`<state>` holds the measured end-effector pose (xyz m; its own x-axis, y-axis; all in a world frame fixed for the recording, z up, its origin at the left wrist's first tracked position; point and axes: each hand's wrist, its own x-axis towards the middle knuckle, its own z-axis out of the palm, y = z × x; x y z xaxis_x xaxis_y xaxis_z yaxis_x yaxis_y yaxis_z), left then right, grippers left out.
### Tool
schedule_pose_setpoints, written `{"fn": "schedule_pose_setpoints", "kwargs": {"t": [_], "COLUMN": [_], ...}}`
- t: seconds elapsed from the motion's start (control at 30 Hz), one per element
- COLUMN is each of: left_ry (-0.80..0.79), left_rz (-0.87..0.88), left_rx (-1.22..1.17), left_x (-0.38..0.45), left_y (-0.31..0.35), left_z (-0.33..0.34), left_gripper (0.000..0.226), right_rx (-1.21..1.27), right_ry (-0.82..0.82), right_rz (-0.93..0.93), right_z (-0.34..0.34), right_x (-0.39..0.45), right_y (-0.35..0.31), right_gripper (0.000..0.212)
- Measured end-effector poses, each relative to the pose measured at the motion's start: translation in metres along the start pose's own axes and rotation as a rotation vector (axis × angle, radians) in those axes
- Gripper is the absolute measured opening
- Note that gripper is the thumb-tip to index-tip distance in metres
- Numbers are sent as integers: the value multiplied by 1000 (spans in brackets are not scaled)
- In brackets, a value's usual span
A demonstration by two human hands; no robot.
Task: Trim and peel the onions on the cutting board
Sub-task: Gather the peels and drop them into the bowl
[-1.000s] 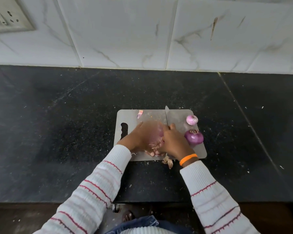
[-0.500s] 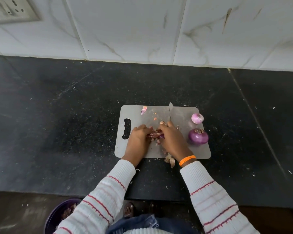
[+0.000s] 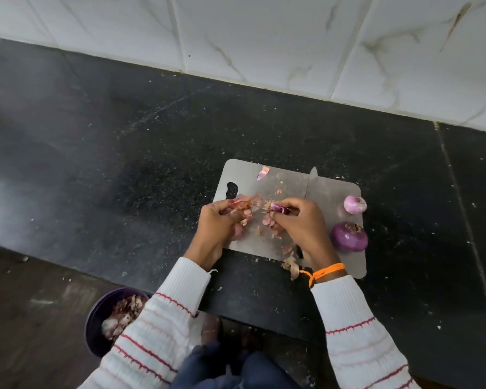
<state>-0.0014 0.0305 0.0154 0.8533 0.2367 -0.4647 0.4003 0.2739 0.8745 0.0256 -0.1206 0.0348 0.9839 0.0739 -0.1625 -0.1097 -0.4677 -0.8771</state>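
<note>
A grey cutting board [image 3: 328,189] lies on the black stone counter [image 3: 124,153], its handle hole on the left side. Both hands work over the middle of the board. The left hand [image 3: 218,223] is curled around a bunch of dry onion skins [image 3: 243,204] — the fingers close on them and some pieces stick out between the fingers. The right hand [image 3: 300,223] pinches a small piece of purple onion [image 3: 278,209] between thumb and fingertips; I cannot tell if it is a cut end or a small onion, because the fingers cover most of it. The knife [image 3: 310,182] lies on the board with its blade pointing away from the person, and the right hand hides the handle part.

More loose peel bits [image 3: 270,224] are scattered on the board under the hands, and one pink piece [image 3: 263,173] rests near the far edge. On the right side of the board sit two onions: a small pale peeled onion [image 3: 354,204] and, nearer to the person, a bigger purple onion [image 3: 348,237]. They are close, not touching.

An orange thread [image 3: 324,272] goes around the right wrist. Below the counter edge, at the left, a dark purple bowl [image 3: 96,313] holds onion skins.
</note>
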Motion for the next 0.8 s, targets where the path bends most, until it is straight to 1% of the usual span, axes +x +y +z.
{"fn": "schedule_pose_setpoints", "kwargs": {"t": [0.07,0.17,0.2,0.27,0.37,0.5,0.6,0.7,0.8], "left_ry": [33,92,116,170,267,395,482,552,611], "left_rz": [-15,16,30,51,67,40,11,-47,-133], "left_rx": [-80,-146,-169,-215,-269,-400,-484,-526,-537], "left_x": [-8,-27,-34,-51,-74,-104,-121,-128,-116], "left_y": [4,6,7,8,3,-13,-33,-62,-100], "left_z": [-11,-30,-38,-60,-103,-163,-211,-267,-324], "left_gripper": [20,26,23,15,11,13,14,15,17], "right_rx": [70,167,203,241,279,256,234,176,115], "right_ry": [-71,-191,-230,-323,-487,-658,-755,-817,-829], "right_rz": [-3,-14,-18,-20,-20,-65,-71,-23,21], "right_z": [6,28,36,57,93,162,222,283,343], "right_x": [-3,-11,-14,-20,-35,-69,-99,-124,-139], "right_y": [-10,-26,-30,-41,-61,-82,-89,-88,-73], "right_gripper": [11,20,22,19,15,20,28,27,23]}}
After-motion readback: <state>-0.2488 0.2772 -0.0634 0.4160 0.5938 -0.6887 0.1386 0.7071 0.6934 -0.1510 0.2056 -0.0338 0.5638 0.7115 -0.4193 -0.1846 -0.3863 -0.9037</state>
